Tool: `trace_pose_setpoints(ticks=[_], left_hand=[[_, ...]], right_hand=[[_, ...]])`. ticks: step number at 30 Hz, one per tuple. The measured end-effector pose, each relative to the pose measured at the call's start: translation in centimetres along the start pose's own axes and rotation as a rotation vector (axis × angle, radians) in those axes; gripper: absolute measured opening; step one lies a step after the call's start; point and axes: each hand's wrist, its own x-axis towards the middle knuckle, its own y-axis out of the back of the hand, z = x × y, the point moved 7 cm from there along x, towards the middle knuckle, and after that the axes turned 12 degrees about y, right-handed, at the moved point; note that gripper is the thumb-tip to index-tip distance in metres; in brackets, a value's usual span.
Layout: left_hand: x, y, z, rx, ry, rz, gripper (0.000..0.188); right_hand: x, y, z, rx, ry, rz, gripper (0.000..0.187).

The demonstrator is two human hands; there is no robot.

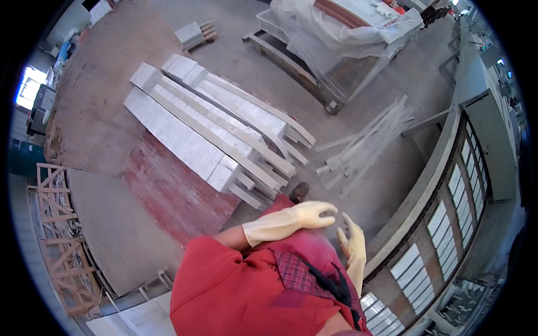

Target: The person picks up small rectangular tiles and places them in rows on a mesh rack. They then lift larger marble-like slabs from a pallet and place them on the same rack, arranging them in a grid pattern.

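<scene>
Both my hands wear pale yellow rubber gloves. My left hand (315, 215) reaches across the front of my body, its fingers slightly curved and apart, with nothing in them. Close beside it, my right hand (353, 244) is raised with thumb and fingers spread, also holding nothing. Beyond my left hand lie stacks of long white-grey slabs (179, 140), with pale bars (269, 173) sticking out at their near end. To my right runs a conveyor (413, 242) carrying groups of white strips (412, 273) laid side by side.
Loose pale strips (370, 143) lie heaped on the floor ahead. Behind them stands a metal-framed rack (297, 64) with a load under clear plastic sheeting (358, 50). A wooden crate frame (64, 241) is at far left. A small slab stack (190, 35) sits farther back.
</scene>
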Motion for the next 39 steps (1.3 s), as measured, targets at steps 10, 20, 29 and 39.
trace_pose_setpoints(ticks=[10,20,29,39], left_hand=[[11.3,7.2,6.8,-0.034,0.067,-0.027,0.055],[20.9,15.1,9.4,-0.146,0.270,0.112,0.059],[32.5,23.1,16.2,-0.235,0.272,0.334,0.059],[36.2,31.5,16.1,-0.267,0.384,0.420,0.058]], right_hand=[[16.0,10.3,3.4,-0.086,0.047,-0.110,0.055],[30.2,13.9,8.8,-0.100,0.152,-0.357,0.056],[45.5,25.4,13.7,-0.145,0.204,-0.239,0.055],[57.7,26.1,17.0,-0.173,0.189,-0.410,0.056]])
